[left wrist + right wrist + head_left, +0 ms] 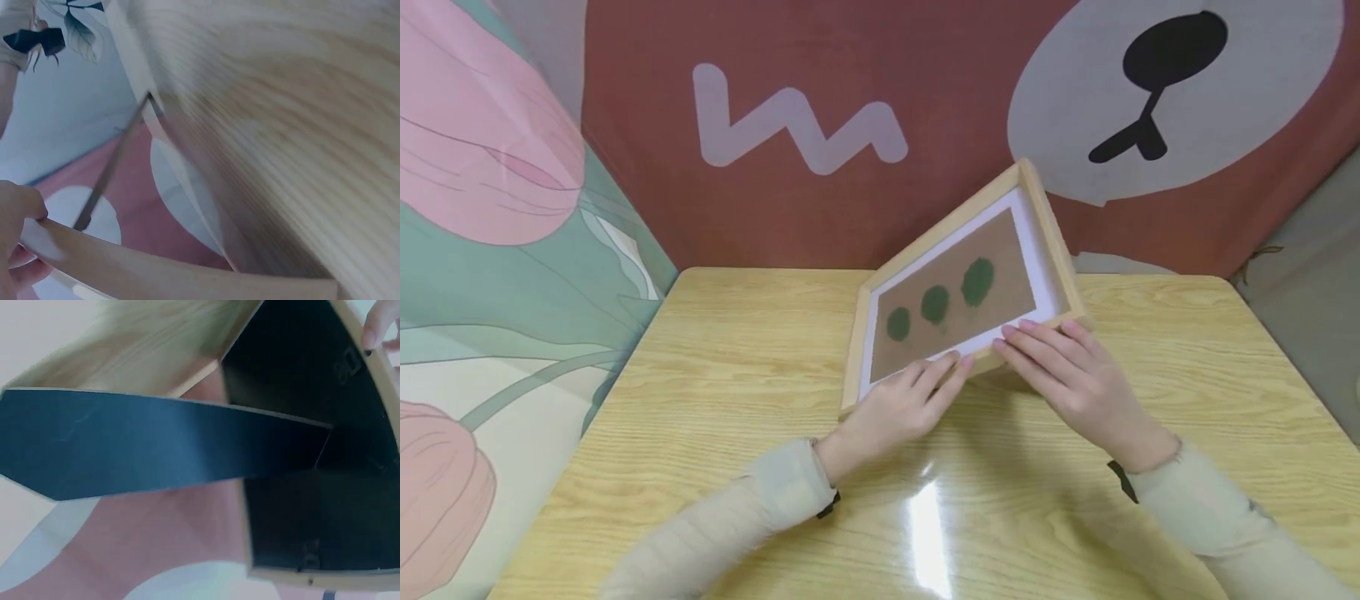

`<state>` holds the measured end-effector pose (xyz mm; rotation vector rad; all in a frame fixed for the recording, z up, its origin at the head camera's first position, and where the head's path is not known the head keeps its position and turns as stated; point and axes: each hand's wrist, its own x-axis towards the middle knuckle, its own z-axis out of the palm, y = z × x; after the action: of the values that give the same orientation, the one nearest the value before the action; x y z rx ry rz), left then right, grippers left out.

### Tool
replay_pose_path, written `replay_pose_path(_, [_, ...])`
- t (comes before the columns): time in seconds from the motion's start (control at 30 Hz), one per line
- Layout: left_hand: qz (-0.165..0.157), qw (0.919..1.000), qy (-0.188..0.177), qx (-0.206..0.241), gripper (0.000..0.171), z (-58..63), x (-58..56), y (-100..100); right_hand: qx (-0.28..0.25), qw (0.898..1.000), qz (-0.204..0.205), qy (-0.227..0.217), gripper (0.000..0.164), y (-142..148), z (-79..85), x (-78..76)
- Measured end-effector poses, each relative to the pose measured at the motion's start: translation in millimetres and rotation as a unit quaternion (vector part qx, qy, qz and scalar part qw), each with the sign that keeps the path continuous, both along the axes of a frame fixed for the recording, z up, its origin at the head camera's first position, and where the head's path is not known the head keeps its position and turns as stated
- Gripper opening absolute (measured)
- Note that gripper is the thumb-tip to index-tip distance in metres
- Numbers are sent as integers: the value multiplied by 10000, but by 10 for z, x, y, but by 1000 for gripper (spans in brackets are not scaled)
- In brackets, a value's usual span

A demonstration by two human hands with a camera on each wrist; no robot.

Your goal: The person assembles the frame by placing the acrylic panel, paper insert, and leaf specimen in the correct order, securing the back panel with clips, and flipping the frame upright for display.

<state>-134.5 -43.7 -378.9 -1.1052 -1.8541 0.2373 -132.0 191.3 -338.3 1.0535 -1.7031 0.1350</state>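
A picture frame with a pale wooden border is tilted above the table, its right side raised. Inside it, a white mat surrounds a brown picture with three green ovals. My left hand grips the lower edge near the middle, its thumb hidden in the head view. Farther right along that edge, my right hand holds the frame, fingers over the front; the left wrist view shows its thumb behind. From the frame's black back panel, a dark stand leg sticks out in the right wrist view.
The frame is over a light wood-grain table with rounded far corners. Behind it hangs a reddish-brown cloth with a cartoon face. On the left is a floral curtain; a grey cloth hangs at the right.
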Motion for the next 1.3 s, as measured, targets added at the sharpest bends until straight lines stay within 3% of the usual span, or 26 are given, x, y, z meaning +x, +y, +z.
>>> replay_pose_path(0.2, [-66, 9997, -237, 13, 34, -11, 59, 158, -341, 9988, 73, -349, 25, 141, 22, -63])
replay_pose_path(0.33, [-83, 9990, -420, -130, 36, -32, 87, 154, -428, 9983, 39, -396, 21, 158, 4, -68])
replay_pose_path(0.43, [-71, 9983, -558, -142, 37, -47, 107, 106, -162, 9992, 160, -332, 23, 132, -30, -43])
replay_pose_path(0.6, [-58, 9978, -655, -124, 36, -117, 168, 17, 464, 9977, 322, -366, 39, 76, -93, -6])
replay_pose_path(0.77, [-24, 9976, -670, -199, 36, -201, 231, 3, 301, 9971, 538, -446, 41, 65, -115, -58])
replay_pose_path(0.9, [-24, 9968, -777, -197, 36, -234, 261, 63, 268, 9966, 697, -359, 39, 119, -123, -131])
replay_pose_path(1.1, [-8, 9979, -633, -140, 35, -259, 252, 223, 341, 9965, 708, -274, 37, 253, -76, -248])
replay_pose_path(1.3, [-111, 9957, -848, -345, 39, -247, 275, 358, 288, 9965, 783, -70, 33, 346, -16, -318])
